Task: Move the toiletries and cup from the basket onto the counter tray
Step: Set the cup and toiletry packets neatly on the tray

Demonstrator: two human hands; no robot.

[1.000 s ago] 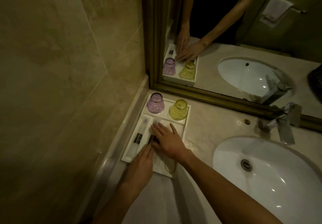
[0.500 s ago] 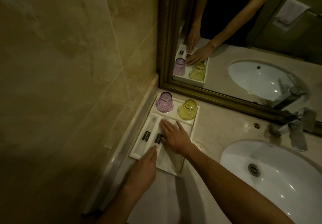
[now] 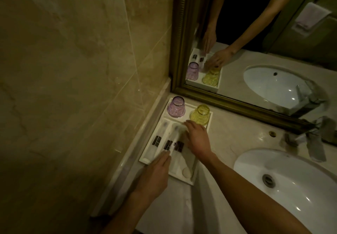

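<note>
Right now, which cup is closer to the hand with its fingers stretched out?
The yellow cup. The right hand has its fingertips just below it; the purple cup sits farther away by the wall.

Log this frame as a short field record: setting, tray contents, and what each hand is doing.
setting: marble counter, mirror, white sink
tray: white compartmented tray in the corner
cups: purple glass cup and yellow glass cup, inverted, rear compartment
toiletries: three clear wrapped packets with dark labels
left hand: fingertips on middle packet
right hand: flat over right packets
basket: not visible
</note>
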